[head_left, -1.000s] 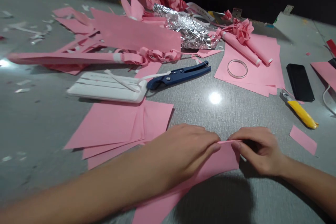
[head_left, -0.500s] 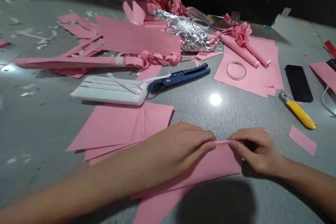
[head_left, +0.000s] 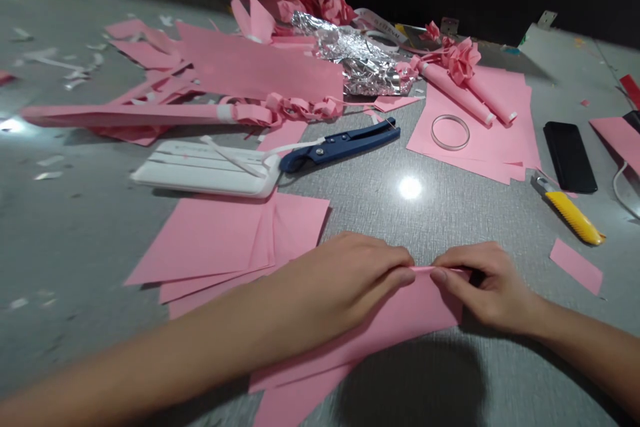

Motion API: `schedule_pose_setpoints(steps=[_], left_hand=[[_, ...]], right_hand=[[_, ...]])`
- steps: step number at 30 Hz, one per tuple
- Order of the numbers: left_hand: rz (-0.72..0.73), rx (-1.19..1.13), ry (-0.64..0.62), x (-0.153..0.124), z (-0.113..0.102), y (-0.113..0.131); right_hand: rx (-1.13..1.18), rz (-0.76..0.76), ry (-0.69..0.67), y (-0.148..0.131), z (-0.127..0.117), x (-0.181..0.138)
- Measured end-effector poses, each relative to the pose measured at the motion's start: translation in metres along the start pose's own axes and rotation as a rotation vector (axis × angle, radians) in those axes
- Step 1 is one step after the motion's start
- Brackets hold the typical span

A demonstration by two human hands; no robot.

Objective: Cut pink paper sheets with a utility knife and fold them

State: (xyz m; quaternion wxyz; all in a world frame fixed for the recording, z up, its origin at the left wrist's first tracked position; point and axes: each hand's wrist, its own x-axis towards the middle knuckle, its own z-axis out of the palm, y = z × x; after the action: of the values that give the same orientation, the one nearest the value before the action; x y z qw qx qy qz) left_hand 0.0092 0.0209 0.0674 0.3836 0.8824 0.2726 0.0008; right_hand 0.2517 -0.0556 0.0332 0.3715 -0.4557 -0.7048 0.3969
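Both hands pinch the far edge of a pink sheet of paper (head_left: 400,320) lying before me. My left hand (head_left: 360,273) is closed on that edge, thumb against the fingertips, and its forearm covers much of the sheet. Just to its right, my right hand (head_left: 485,287) grips the same edge between thumb and forefinger. A thin rolled or folded strip shows along the edge between the two hands. Beneath the sheet, another pink piece (head_left: 295,400) pokes out toward me. A stack of pink sheets (head_left: 215,233) lies beyond my left forearm.
Farther off are a white case (head_left: 210,173), blue-handled pliers or cutters (head_left: 345,147), crumpled foil (head_left: 360,60) and a pink paper chain (head_left: 300,109). A metal ring (head_left: 451,132) rests on pink sheets. At right lie a black phone (head_left: 570,157) and a yellow box cutter (head_left: 573,213).
My right thumb and forefinger have shifted slightly left along the paper's edge, nearer my left hand. Both hands keep their pinch, and the view has tilted a little.
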Motion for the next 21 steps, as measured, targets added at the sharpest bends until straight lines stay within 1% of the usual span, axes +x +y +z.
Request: schedule_pose_setpoints(steps=[5, 11, 16, 21], left_hand=[[-0.006, 0.01, -0.004, 0.0009, 0.0033, -0.001], [-0.019, 0.032, -0.022, 0.0026, 0.006, 0.0045], [-0.016, 0.008, -0.021, 0.0017, 0.0028, 0.0021], [-0.002, 0.008, -0.03, 0.0009, 0.0, -0.0027]], right_hand=[[-0.011, 0.023, -0.009, -0.0013, -0.0015, 0.0014], [0.027, 0.059, -0.055, -0.0021, -0.0019, 0.003], [0.001, 0.047, -0.028, -0.0009, -0.0007, 0.0017], [0.0, 0.106, -0.024, -0.0015, -0.0039, 0.0021]])
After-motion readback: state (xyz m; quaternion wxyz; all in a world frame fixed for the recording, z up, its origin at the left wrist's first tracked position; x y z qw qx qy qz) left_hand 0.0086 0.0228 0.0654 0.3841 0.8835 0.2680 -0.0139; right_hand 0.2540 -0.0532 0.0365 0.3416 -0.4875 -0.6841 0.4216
